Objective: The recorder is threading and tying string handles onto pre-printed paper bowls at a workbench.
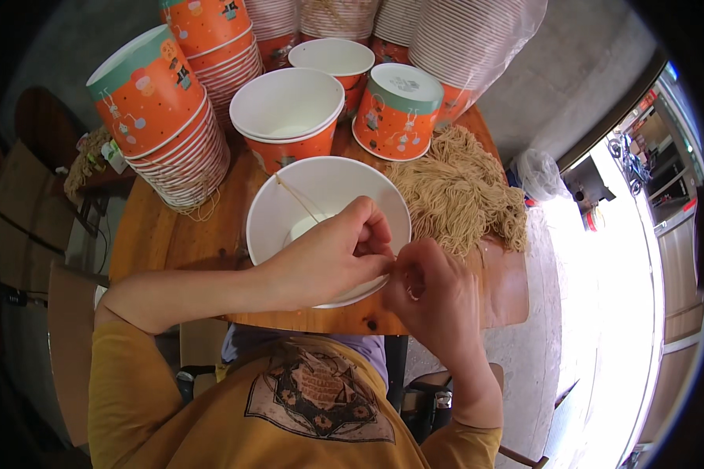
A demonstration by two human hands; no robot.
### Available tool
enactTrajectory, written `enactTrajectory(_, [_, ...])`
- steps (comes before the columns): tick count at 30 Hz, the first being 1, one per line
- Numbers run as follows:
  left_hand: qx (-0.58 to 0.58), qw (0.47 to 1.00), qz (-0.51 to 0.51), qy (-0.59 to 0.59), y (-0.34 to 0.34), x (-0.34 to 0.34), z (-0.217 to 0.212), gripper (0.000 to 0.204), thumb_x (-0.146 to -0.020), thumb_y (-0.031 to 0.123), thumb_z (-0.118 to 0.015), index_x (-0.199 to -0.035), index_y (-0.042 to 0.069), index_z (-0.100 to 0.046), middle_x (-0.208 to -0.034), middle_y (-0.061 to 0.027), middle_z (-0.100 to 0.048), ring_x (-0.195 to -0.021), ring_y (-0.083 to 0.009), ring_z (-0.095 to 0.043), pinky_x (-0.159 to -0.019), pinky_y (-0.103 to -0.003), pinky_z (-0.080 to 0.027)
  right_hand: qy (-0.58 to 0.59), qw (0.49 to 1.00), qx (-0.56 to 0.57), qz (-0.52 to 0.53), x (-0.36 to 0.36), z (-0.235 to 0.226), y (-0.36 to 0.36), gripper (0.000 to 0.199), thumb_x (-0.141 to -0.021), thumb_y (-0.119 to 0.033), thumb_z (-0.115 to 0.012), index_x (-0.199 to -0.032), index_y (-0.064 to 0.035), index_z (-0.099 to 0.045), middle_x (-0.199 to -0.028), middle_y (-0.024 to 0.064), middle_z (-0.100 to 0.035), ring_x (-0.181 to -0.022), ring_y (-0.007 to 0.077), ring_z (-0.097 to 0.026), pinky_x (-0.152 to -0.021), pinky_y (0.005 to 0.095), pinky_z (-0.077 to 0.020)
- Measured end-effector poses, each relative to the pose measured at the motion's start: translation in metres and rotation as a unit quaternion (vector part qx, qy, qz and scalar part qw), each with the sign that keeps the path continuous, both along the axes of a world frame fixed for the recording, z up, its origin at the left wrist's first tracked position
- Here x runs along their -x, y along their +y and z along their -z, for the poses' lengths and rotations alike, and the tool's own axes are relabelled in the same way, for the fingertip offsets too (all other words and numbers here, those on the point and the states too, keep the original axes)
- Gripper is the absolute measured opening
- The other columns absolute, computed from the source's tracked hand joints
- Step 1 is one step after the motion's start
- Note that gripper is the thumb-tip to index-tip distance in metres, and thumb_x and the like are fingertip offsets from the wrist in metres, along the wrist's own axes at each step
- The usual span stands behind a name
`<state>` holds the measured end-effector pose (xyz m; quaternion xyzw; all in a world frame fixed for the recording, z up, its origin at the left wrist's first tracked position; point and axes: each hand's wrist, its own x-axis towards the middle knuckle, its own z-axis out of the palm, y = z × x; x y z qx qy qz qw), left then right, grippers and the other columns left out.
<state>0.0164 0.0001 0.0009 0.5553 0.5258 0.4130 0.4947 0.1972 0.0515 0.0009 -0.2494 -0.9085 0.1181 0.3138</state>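
Strand of thin tan fibre (299,202) slants over the far-L part of a large round white paper bowl (368,184); bowl's mouth up, nr the front edge of a brown wooden counter (176,246). Strand's long axis runs from far-L rim down-right toward L hand (340,252), which is over the bowl & clearly nearer to it than R hand (438,301), just off the near-R rim. Strand's near end is hidden, so can't tell if it reaches either hand.

Both sets of fingertips meet, or nearly so, at the R rim. L grip: fingers bent in, but can't tell if fully closed or pinching anything. R grip: thumb & fingers curled round a small gap; contents, if any, unclear.

Tangled tan yarn heap (461,195) just beyond R hand; upturned orange paper bowl w/ green band (399,117) behind.
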Motion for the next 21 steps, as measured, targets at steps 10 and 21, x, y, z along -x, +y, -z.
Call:
enactTrajectory(10, [0.004,1.0,0.004,0.015,0.0,0.002,-0.001,0.023,-0.091,0.003,-0.059,-0.105,0.003,-0.041,-0.096,-0.0034,-0.054,-0.09,-0.0077,-0.056,-0.08,-0.024,-0.047,0.171,0.799,0.576,-0.035,-0.006,0.004,0.004,0.005,-0.09,-0.008,-0.06,-0.09,-0.0029,-0.058,-0.072,-0.0045,-0.056,-0.064,0.0025,-0.051,-0.058,0.0202,-0.0431])
enactTrajectory(21, [-0.024,0.999,0.034,-0.001,-0.001,0.002,0.002,0.026,-0.09,0.004,-0.059,-0.11,0.004,-0.042,-0.099,-0.0025,-0.053,-0.093,-0.0083,-0.054,-0.082,-0.026,-0.046,0.227,0.84,0.491,-0.032,0.0,0.025,-0.006,0.007,-0.092,-0.005,-0.061,-0.095,-0.0032,-0.055,-0.082,-0.0051,-0.056,-0.073,0.0006,-0.051,-0.065,0.0167,-0.0418])
